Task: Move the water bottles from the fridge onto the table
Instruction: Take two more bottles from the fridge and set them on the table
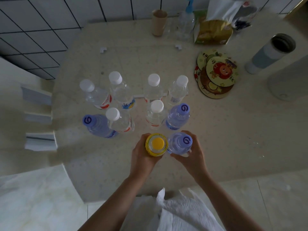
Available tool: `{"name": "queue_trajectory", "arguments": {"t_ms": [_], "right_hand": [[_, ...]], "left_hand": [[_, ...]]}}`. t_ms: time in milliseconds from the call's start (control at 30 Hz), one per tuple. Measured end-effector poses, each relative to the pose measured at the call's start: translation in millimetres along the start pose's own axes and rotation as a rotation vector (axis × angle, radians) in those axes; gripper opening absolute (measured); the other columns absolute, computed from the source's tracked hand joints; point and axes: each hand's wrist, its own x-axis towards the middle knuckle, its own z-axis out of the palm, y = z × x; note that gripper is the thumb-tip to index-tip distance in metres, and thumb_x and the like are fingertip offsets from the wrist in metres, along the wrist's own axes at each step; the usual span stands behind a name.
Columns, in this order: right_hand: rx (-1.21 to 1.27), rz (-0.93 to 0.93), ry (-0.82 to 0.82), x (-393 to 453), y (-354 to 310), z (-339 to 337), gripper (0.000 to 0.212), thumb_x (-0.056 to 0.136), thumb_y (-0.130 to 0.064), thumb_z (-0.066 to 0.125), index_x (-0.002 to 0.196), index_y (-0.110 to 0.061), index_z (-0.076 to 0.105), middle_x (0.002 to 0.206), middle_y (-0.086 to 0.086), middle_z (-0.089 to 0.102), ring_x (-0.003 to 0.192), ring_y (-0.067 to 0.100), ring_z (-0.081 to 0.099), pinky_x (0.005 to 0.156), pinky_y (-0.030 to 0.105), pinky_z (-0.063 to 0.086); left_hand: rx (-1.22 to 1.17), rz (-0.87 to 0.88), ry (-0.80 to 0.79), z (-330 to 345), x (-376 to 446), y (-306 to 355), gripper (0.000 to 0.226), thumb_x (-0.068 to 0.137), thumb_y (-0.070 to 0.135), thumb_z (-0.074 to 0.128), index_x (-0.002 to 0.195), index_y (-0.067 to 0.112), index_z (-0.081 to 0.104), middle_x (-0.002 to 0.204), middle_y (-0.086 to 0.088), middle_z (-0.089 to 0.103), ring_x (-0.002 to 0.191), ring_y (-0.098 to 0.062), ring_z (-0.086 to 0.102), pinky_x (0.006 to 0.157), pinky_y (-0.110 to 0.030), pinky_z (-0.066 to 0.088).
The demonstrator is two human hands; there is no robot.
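My left hand (pixel 141 157) grips a yellow-capped bottle (pixel 156 144) with a yellow label, held upright over the near part of the beige table (pixel 233 130). Beside it, my right hand (pixel 195 155) grips a purple-capped water bottle (pixel 180 142). The two bottles stand side by side and almost touch. Farther back on the table stand several upright water bottles: white-capped ones (pixel 154 80) in two rows, and purple-capped ones at the left (pixel 95 124) and right (pixel 178 117). The fridge is out of view.
At the back of the table are a cardboard tube (pixel 158 22), a clear pump bottle (pixel 185 25) and a tissue pack (pixel 213 30). Cartoon coasters (pixel 216 72) and a grey tumbler (pixel 270 52) sit to the right. White cloth (pixel 180 212) hangs at my waist.
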Motion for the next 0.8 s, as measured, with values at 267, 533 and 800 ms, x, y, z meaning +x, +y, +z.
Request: {"name": "queue_trajectory", "arguments": {"t_ms": [267, 533, 800], "right_hand": [[-0.034, 0.067, -0.011, -1.6, 3.1, 2.9, 0.063, 0.065, -0.023, 0.084, 0.119, -0.005, 0.056, 0.11, 0.007, 0.064, 0.102, 0.017, 0.063, 0.085, 0.028, 0.052], [-0.026, 0.061, 0.015, -9.0, -6.2, 5.8, 0.067, 0.067, -0.036, 0.077, 0.122, -0.007, 0.054, 0.115, 0.008, 0.063, 0.104, 0.016, 0.063, 0.086, 0.024, 0.051], [0.032, 0.004, 0.033, -35.2, -12.9, -14.5, 0.05, 0.073, -0.019, 0.078, 0.11, -0.035, 0.048, 0.117, -0.004, 0.059, 0.11, 0.018, 0.06, 0.087, 0.03, 0.052]], "left_hand": [[-0.052, -0.021, -0.014, 3.5, -1.9, -7.5, 0.058, 0.062, 0.025, 0.088, 0.103, 0.041, 0.051, 0.092, 0.021, 0.064, 0.086, -0.003, 0.06, 0.066, -0.003, 0.04], [-0.095, 0.015, -0.027, 0.5, -9.1, -14.9, 0.058, 0.069, 0.024, 0.085, 0.119, 0.026, 0.056, 0.105, 0.013, 0.066, 0.092, -0.005, 0.062, 0.07, -0.004, 0.042], [-0.168, -0.026, 0.126, 0.0, -39.1, -20.1, 0.045, 0.08, 0.019, 0.076, 0.114, 0.035, 0.051, 0.102, 0.026, 0.063, 0.096, -0.002, 0.062, 0.084, -0.035, 0.056]]}}
